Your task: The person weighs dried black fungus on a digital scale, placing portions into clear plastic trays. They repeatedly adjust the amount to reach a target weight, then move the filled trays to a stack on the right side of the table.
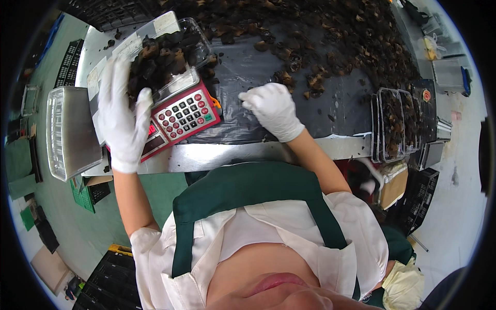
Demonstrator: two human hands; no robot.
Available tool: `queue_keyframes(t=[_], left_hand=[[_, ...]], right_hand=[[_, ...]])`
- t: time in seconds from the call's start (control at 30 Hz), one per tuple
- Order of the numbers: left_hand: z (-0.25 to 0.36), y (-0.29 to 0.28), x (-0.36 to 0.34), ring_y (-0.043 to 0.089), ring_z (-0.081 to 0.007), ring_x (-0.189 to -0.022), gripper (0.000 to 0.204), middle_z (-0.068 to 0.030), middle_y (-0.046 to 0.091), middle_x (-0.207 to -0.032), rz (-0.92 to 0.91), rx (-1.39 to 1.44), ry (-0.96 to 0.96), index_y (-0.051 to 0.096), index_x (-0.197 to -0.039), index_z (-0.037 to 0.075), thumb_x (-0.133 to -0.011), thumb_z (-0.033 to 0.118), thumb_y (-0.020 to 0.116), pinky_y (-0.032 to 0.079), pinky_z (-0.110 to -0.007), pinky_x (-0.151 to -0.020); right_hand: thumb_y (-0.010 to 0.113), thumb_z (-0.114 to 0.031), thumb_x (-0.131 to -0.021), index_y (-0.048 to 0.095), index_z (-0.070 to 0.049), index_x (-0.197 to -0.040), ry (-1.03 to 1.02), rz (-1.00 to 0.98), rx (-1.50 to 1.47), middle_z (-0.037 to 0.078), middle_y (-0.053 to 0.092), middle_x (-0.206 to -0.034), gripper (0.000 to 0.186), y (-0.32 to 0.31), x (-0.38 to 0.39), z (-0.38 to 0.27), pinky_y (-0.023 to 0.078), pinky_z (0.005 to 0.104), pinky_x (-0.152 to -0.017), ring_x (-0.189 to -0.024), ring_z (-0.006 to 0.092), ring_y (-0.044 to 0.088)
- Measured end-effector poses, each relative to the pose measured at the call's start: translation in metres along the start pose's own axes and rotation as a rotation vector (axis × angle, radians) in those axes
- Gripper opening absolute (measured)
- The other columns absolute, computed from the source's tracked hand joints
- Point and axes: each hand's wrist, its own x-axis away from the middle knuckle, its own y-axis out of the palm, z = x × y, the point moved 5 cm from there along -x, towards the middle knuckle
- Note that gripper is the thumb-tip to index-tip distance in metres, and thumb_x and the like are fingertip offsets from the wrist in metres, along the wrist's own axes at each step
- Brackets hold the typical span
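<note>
My left hand [122,121], in a white glove, lies open along the near left side of a clear plastic tub [178,84]. Its thumb stands apart from the stretched fingers. Dark curled pieces of what looks like dried black fungus [160,59] fill the tub. Under it sits a red and silver weighing scale [187,117] with a keypad and a lit red display. To the right of the scale, my right hand [274,111], also gloved in white, is closed above the black plastic sheet [240,82]. Its curled fingers hide anything inside them.
A big heap of black fungus [330,31] spreads over the far table. Stacked clear tubs [75,132] stand left of the scale. Filled tubs [393,124] stand on edge at the right. A black crate [106,14] sits far left; the table's metal edge [232,156] runs before me.
</note>
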Motion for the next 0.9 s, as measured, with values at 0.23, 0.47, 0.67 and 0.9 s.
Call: queue_keyframes(t=[0.23,0.47,0.67,0.9], left_hand=[[-0.034,-0.039,0.072,0.043,-0.0288,-0.146,0.062,-0.0157,0.042,-0.158,0.220,0.001,-0.233,0.042,-0.154,0.001,-0.095,-0.007,0.059,0.036,-0.045,-0.120],[-0.063,-0.078,0.102,0.052,-0.0247,-0.135,0.054,-0.0123,0.052,-0.151,0.489,0.026,-0.353,0.053,-0.146,0.005,-0.094,-0.006,0.065,0.051,-0.037,-0.105],[-0.078,-0.085,0.119,0.053,-0.0226,-0.134,0.051,-0.0112,0.053,-0.148,0.597,0.087,-0.463,0.055,-0.144,0.004,-0.095,-0.006,0.064,0.051,-0.037,-0.105],[-0.075,-0.067,0.121,0.056,-0.0238,-0.132,0.049,-0.0132,0.055,-0.146,0.551,0.167,-0.500,0.054,-0.143,0.001,-0.096,-0.007,0.063,0.051,-0.038,-0.106]], right_hand=[[0.075,-0.033,-0.090,0.074,-0.023,-0.120,0.374,-0.100,0.151,0.003,0.071,-0.118,0.031,-0.038,0.011,0.065,0.057,0.0433,-0.088,-0.100,0.0327,0.069],[0.076,-0.031,-0.092,0.074,-0.019,-0.120,0.425,-0.124,-0.075,0.004,0.074,-0.114,0.030,-0.026,-0.007,0.094,0.057,0.0354,-0.086,-0.100,0.0258,0.073],[0.077,-0.024,-0.095,0.072,-0.010,-0.109,0.618,-0.080,-0.246,0.012,0.076,-0.100,0.021,-0.022,-0.017,0.102,0.055,0.0333,-0.083,-0.091,0.0238,0.074],[0.065,-0.038,-0.103,0.075,-0.004,-0.105,0.702,-0.135,-0.320,0.015,0.075,-0.094,0.035,-0.031,-0.017,0.101,0.054,0.0352,-0.083,-0.088,0.0274,0.073]])
